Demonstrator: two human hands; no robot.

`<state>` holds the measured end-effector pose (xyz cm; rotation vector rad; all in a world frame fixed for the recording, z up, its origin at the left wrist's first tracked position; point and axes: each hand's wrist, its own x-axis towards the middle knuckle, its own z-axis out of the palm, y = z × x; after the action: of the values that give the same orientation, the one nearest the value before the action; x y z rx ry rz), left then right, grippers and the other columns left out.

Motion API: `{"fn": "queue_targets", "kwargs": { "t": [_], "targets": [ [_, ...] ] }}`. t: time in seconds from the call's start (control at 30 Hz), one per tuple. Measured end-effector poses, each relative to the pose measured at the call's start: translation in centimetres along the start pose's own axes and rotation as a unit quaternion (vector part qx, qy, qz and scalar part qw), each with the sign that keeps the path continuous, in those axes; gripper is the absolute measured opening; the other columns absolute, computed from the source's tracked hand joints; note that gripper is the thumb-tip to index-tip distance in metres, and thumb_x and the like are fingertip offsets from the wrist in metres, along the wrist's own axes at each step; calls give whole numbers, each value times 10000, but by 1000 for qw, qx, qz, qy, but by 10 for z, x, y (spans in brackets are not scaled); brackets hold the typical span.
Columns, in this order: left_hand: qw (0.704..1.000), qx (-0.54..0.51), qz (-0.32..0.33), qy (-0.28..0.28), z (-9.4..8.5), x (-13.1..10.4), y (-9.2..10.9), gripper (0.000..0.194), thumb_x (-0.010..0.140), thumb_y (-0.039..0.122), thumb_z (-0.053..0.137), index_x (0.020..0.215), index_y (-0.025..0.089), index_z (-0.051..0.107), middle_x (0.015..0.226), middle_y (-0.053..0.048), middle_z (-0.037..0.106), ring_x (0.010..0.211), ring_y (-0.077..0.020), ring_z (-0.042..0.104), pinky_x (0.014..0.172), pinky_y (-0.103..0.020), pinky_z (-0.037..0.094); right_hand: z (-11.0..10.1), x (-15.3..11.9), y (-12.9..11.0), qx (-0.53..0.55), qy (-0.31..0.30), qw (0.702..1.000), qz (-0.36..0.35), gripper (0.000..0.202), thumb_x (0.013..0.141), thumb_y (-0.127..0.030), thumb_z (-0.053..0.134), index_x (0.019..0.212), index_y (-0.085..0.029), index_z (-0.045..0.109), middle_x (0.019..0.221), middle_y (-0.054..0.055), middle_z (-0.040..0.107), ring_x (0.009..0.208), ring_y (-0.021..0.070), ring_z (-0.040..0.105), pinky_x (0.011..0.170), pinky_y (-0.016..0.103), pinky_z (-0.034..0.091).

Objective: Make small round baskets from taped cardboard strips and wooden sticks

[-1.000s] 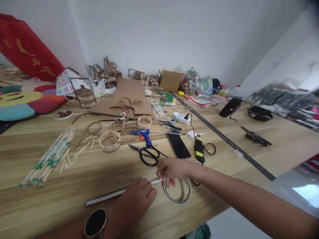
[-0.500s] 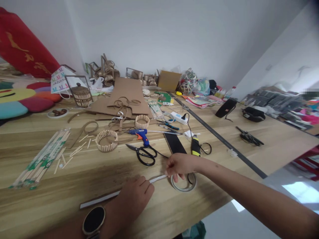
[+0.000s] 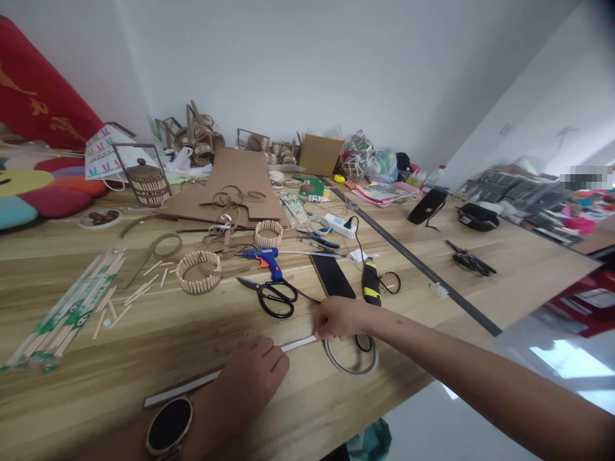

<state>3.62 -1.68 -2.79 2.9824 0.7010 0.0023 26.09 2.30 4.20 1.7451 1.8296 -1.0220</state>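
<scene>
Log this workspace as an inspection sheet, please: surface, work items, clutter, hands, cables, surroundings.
Surface: pale wood-grain tabletop; no spill seen.
Work items: narrow brown strip with a white face, lying at a slant; thin pale ring-shaped roll beside its right end.
Clutter: black-handled metal scissors, blades apart; blue glue gun; flat black phone; loose wooden sticks.
Hands: left hand over the strip; right hand at its right end, exact grip hidden.
Cables: thin black cable looped beside the black-and-yellow tool; a black plug in the white power strip.
Surroundings: plain pale wall behind; red stools at right.
</scene>
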Motion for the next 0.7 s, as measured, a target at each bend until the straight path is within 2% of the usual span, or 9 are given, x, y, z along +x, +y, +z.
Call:
{"fn": "queue_targets", "kwargs": {
  "t": [0.3,0.43,0.53,0.6,0.7],
  "targets": [
    [999,22,14,21,3,0,-1,122,892,63,609,980,138,648,923,-56,673,828,-231,591,680,-347,469,0,1,-8,-67,7,998,8,214,782,-277,643,791,-121,788,716,75,753,643,179,672,501,206,411],
    [998,45,10,29,4,3,1,240,911,29,557,1127,102,632,945,-84,676,848,-230,591,676,-345,466,1,0,-14,-118,24,993,4,194,759,-243,642,766,-119,791,756,105,763,726,235,700,535,235,428],
    [998,64,7,23,4,9,6,361,932,41,520,1290,73,551,984,-109,675,869,-238,599,657,-353,467,2,-3,-21,-152,44,987,4,228,755,-228,642,874,-108,794,859,150,772,820,288,714,580,265,451],
    [997,70,-1,18,4,13,9,382,935,44,507,1314,75,541,972,-114,673,866,-243,606,625,-349,455,3,-5,-25,-167,51,985,4,265,767,-222,635,955,-109,784,933,169,769,879,311,713,611,283,466],
    [997,76,-26,13,5,20,15,368,946,47,482,1303,84,561,935,-121,667,861,-255,614,576,-340,416,4,-7,-29,-179,53,982,5,267,779,-225,630,975,-121,778,963,174,766,902,317,713,634,295,481]
  ]
}}
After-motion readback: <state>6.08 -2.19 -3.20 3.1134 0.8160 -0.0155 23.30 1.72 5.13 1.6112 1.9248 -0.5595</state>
